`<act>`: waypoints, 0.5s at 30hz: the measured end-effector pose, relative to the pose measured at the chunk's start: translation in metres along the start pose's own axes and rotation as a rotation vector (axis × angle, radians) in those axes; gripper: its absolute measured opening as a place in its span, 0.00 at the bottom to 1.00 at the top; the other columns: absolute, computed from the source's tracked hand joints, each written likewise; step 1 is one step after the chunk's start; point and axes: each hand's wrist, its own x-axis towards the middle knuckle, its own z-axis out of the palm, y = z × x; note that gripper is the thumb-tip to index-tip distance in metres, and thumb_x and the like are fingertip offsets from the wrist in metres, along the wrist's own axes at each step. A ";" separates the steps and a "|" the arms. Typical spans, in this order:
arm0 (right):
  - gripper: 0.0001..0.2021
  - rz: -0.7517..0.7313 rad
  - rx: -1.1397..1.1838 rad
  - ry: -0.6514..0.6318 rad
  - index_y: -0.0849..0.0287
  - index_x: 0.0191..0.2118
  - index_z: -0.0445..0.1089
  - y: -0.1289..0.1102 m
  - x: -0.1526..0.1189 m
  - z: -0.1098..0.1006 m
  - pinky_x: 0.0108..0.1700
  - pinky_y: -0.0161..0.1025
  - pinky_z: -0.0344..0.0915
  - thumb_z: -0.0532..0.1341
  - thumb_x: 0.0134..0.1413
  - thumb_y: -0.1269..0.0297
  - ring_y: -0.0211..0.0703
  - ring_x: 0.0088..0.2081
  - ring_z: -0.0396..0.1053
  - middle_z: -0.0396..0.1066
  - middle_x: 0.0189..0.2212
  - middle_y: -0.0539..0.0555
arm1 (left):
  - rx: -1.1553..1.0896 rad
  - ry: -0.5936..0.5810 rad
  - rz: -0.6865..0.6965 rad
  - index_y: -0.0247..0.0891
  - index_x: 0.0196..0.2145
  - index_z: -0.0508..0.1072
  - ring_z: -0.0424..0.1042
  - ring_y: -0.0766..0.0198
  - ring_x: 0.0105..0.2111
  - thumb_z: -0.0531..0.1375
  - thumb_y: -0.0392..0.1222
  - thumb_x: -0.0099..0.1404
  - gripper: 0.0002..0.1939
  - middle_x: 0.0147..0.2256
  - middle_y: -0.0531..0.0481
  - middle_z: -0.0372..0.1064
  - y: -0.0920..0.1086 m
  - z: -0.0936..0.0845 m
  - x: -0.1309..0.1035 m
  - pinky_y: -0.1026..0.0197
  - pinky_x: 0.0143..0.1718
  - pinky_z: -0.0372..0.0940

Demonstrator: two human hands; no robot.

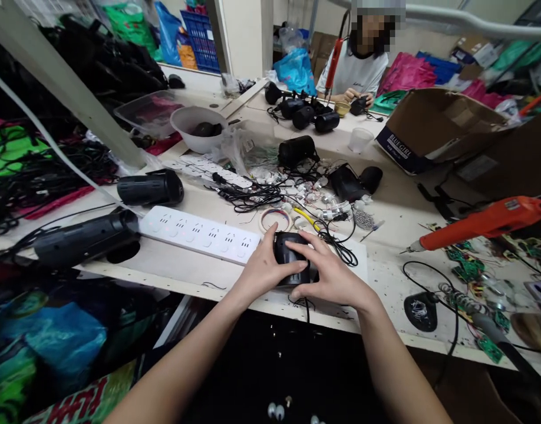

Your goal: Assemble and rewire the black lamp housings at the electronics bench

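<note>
Near the front edge of the workbench, a black plastic housing (292, 253) is held between both hands. My left hand (264, 262) wraps its left side, thumb across the front. On the right side, my right hand (326, 271) touches it with curved fingers over the top and thumb low down. A black cord hangs below the housing. Left of my hands lies a white power strip (200, 232). Just behind them are a roll of tape (274, 219) and a yellow piece (306, 218).
An orange electric screwdriver (482, 224) hangs at the right above green circuit boards (469, 265). Black housings (149, 188) lie at the left. Tangled cables (253, 194) and a white bowl (197, 138) are farther back. A person (359, 65) sits across, beside a cardboard box (438, 126).
</note>
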 end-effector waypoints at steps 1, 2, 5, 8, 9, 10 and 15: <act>0.40 -0.011 0.071 0.035 0.45 0.65 0.59 0.001 -0.001 -0.003 0.64 0.57 0.57 0.73 0.46 0.54 0.58 0.67 0.50 0.51 0.67 0.57 | 0.003 0.012 -0.014 0.39 0.68 0.48 0.59 0.42 0.62 0.72 0.52 0.48 0.58 0.61 0.35 0.60 0.001 0.002 0.002 0.42 0.64 0.52; 0.36 -0.008 0.142 0.105 0.46 0.64 0.59 0.003 -0.004 -0.005 0.63 0.55 0.60 0.70 0.50 0.52 0.56 0.66 0.54 0.54 0.66 0.57 | -0.017 0.012 -0.031 0.39 0.68 0.48 0.63 0.43 0.60 0.73 0.52 0.47 0.58 0.58 0.36 0.64 0.000 0.003 0.003 0.42 0.62 0.54; 0.21 0.148 0.260 0.406 0.53 0.56 0.66 0.004 -0.014 -0.003 0.53 0.49 0.70 0.61 0.59 0.53 0.51 0.53 0.70 0.69 0.54 0.58 | -0.141 0.008 -0.058 0.41 0.68 0.49 0.71 0.46 0.51 0.74 0.50 0.45 0.58 0.52 0.39 0.69 -0.004 0.003 0.004 0.44 0.58 0.61; 0.18 0.351 0.289 0.511 0.58 0.50 0.69 -0.005 -0.025 0.014 0.40 0.44 0.72 0.58 0.60 0.53 0.46 0.35 0.75 0.76 0.35 0.55 | -0.252 0.017 -0.075 0.42 0.67 0.48 0.73 0.50 0.47 0.74 0.48 0.44 0.59 0.49 0.41 0.70 -0.006 0.002 0.002 0.47 0.55 0.63; 0.19 0.389 0.297 0.487 0.58 0.51 0.68 -0.010 -0.027 0.021 0.38 0.43 0.71 0.58 0.60 0.53 0.45 0.32 0.75 0.75 0.31 0.53 | -0.266 0.027 -0.078 0.42 0.67 0.48 0.73 0.51 0.47 0.74 0.47 0.43 0.59 0.49 0.42 0.70 -0.006 0.002 0.001 0.47 0.55 0.63; 0.21 0.415 0.296 0.455 0.58 0.54 0.66 -0.015 -0.029 0.029 0.38 0.43 0.71 0.58 0.59 0.53 0.45 0.31 0.75 0.75 0.31 0.53 | -0.271 0.037 -0.081 0.42 0.67 0.48 0.73 0.51 0.47 0.74 0.47 0.43 0.59 0.48 0.42 0.70 -0.006 0.002 0.000 0.48 0.55 0.63; 0.33 0.445 0.143 0.385 0.58 0.62 0.57 -0.033 -0.028 0.053 0.37 0.43 0.68 0.67 0.53 0.57 0.48 0.31 0.75 0.76 0.30 0.52 | -0.340 0.041 -0.082 0.42 0.66 0.50 0.73 0.51 0.49 0.74 0.46 0.41 0.59 0.49 0.42 0.70 -0.005 0.003 0.000 0.48 0.56 0.63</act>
